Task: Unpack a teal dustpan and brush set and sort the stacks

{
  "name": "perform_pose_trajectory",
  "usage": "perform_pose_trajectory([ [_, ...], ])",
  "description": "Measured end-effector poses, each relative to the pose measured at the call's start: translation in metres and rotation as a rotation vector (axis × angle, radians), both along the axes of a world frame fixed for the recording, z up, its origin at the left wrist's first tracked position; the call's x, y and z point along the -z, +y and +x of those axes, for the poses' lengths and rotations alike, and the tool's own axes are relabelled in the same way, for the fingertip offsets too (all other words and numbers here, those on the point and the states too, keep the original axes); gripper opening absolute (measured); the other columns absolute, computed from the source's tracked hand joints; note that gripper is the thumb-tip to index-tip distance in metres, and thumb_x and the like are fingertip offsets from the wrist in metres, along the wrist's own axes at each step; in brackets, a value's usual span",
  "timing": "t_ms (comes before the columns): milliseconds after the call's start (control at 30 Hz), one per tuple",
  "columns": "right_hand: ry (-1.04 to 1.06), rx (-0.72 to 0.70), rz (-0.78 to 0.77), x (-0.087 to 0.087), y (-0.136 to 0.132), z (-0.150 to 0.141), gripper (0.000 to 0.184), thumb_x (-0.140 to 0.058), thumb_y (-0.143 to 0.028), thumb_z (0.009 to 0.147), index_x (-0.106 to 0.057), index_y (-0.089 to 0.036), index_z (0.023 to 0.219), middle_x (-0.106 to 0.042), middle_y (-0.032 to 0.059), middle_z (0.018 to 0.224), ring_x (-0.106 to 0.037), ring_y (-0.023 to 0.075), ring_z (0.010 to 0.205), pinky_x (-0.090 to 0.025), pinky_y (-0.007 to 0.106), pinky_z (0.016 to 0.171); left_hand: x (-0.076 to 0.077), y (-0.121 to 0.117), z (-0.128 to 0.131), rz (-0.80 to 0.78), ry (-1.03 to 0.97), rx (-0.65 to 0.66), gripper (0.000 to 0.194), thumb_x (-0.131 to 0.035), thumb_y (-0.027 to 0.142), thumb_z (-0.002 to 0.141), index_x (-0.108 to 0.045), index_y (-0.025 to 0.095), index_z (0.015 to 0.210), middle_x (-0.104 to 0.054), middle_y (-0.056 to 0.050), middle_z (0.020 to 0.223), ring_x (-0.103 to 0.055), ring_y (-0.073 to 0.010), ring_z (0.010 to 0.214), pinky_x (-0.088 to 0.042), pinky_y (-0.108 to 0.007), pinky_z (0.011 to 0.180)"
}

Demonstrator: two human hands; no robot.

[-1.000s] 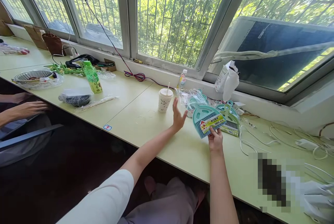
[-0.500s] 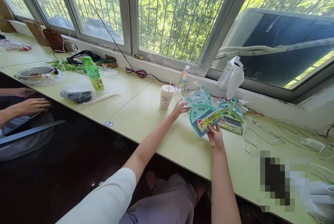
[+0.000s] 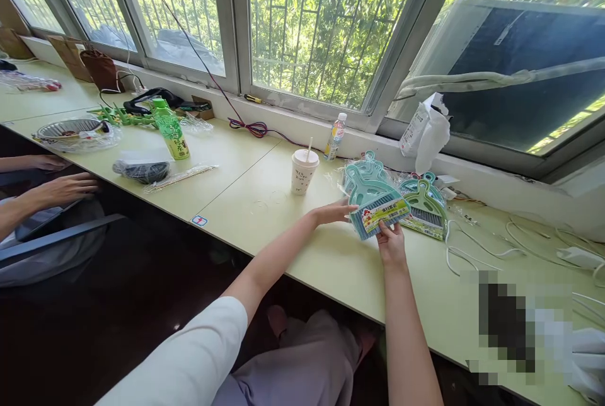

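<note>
A teal dustpan and brush set (image 3: 371,201) with a yellow-green printed label is held tilted over the table's right part. My right hand (image 3: 391,245) grips its lower edge, thumb over the front by the label. At the left edge of the same set, my left hand (image 3: 334,212) has its fingers closed on it, the fingertips partly hidden. Behind it lie more teal sets (image 3: 366,168) in clear wrapping. A green dustpan and brush set (image 3: 424,210) lies just to the right.
A white paper cup (image 3: 304,173) with a straw stands left of the sets, a small bottle (image 3: 335,137) behind it. White cables (image 3: 472,251) spread to the right. Farther left are a green bottle (image 3: 171,130), a foil tray (image 3: 70,130) and another person's hand (image 3: 70,190).
My left hand has come down from beside the wrapped sets behind onto the left edge of the held set. The clear wrapping near the cup has dropped back. My right hand keeps its grip.
</note>
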State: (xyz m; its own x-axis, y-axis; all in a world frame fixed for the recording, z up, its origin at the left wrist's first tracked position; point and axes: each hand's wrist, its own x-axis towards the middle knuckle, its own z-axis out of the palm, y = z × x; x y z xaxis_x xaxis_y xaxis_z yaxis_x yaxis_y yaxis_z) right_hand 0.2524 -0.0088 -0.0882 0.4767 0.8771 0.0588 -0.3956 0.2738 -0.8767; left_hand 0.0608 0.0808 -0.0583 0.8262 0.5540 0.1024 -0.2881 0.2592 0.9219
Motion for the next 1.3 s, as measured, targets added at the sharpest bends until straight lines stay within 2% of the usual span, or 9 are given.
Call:
perform_pose_trajectory([
  [100, 0.024, -0.004, -0.008, -0.003, -0.001, -0.003, 0.059, -0.087, -0.023, 0.052, -0.061, -0.026, 0.104, -0.071, 0.0008, 0.106, -0.067, 0.0153, 0.098, -0.057, 0.029, 0.083, 0.004, 0.003, 0.007, -0.081, -0.086, -0.206, 0.059, -0.079, 0.042, 0.075, -0.059, 0.023, 0.128, -0.065, -0.012, 0.123, -0.064, -0.0240, 0.110, -0.051, -0.038, 0.093],
  [167, 0.031, 0.000, 0.001, -0.005, -0.002, -0.005, 0.061, -0.087, -0.021, 0.051, -0.061, -0.027, 0.107, -0.071, 0.0001, 0.105, -0.067, 0.0145, 0.096, -0.058, 0.027, 0.080, 0.006, 0.001, 0.013, -0.098, -0.068, -0.248, 0.057, -0.079, 0.041, 0.075, -0.060, 0.021, 0.125, -0.066, -0.012, 0.120, -0.065, -0.0230, 0.105, -0.051, -0.038, 0.093],
  [300, 0.033, 0.049, 0.020, -0.007, -0.003, -0.003, 0.061, -0.086, -0.020, 0.053, -0.060, -0.028, 0.108, -0.070, 0.0000, 0.103, -0.067, 0.0149, 0.097, -0.058, 0.028, 0.081, 0.008, -0.012, 0.024, -0.106, 0.016, -0.167, 0.054, -0.080, 0.039, 0.075, -0.061, 0.019, 0.121, -0.068, -0.011, 0.117, -0.066, -0.0241, 0.106, -0.049, -0.043, 0.098],
  [467, 0.036, 0.132, 0.056, -0.008, -0.004, 0.002, 0.065, -0.084, -0.019, 0.052, -0.059, -0.027, 0.112, -0.069, 0.0002, 0.105, -0.067, 0.0152, 0.098, -0.059, 0.030, 0.081, 0.007, -0.028, 0.030, -0.056, 0.037, 0.020, 0.060, -0.079, 0.042, 0.076, -0.059, 0.019, 0.127, -0.062, -0.013, 0.131, -0.059, -0.0275, 0.121, -0.043, -0.047, 0.107],
  [567, 0.031, 0.148, 0.064, -0.010, -0.004, 0.000, 0.067, -0.085, -0.019, 0.052, -0.058, -0.027, 0.113, -0.069, -0.0001, 0.103, -0.067, 0.0146, 0.098, -0.059, 0.028, 0.080, 0.008, -0.035, 0.035, -0.062, -0.023, -0.142, 0.076, -0.081, 0.047, 0.073, -0.048, 0.023, 0.138, -0.054, -0.014, 0.141, -0.053, -0.0318, 0.129, -0.043, -0.053, 0.106],
  [700, 0.010, 0.162, 0.058, -0.012, -0.005, -0.006, 0.065, -0.085, -0.020, 0.054, -0.056, -0.026, 0.112, -0.069, 0.0011, 0.104, -0.067, 0.0157, 0.098, -0.059, 0.029, 0.079, 0.011, -0.041, 0.045, -0.134, -0.069, -0.455, 0.117, -0.091, 0.037, 0.059, -0.020, 0.027, 0.152, -0.049, -0.017, 0.145, -0.049, -0.0327, 0.133, -0.042, -0.055, 0.106],
  [833, -0.006, 0.149, 0.044, -0.014, -0.005, -0.008, 0.060, -0.083, -0.020, 0.055, -0.058, -0.024, 0.109, -0.069, 0.0016, 0.103, -0.067, 0.0152, 0.095, -0.059, 0.028, 0.078, 0.017, -0.039, 0.050, 0.006, -0.083, -0.526, 0.121, -0.096, 0.025, 0.046, -0.031, 0.021, 0.149, -0.052, -0.017, 0.143, -0.047, -0.0332, 0.133, -0.036, -0.050, 0.113],
  [1067, 0.092, 0.130, -0.001, -0.013, -0.003, -0.001, 0.055, -0.077, -0.016, 0.053, -0.061, -0.024, 0.104, -0.069, -0.0023, 0.097, -0.069, 0.0129, 0.082, -0.059, 0.024, 0.069, 0.030, -0.034, 0.053, 0.285, 0.012, -0.600, 0.105, -0.087, 0.034, 0.064, -0.029, 0.018, 0.150, -0.053, -0.017, 0.141, -0.047, -0.0347, 0.133, -0.034, -0.051, 0.113],
  [1300, 0.215, 0.230, -0.052, -0.007, -0.001, 0.007, 0.042, -0.076, -0.037, 0.065, -0.062, -0.022, 0.102, -0.068, 0.0018, 0.101, -0.068, 0.0153, 0.085, -0.060, 0.030, 0.070, 0.025, -0.036, 0.051, 0.567, 0.232, -0.580, 0.095, -0.081, 0.029, 0.069, -0.030, 0.020, 0.149, -0.050, -0.016, 0.143, -0.053, -0.0347, 0.126, -0.044, -0.047, 0.103],
])
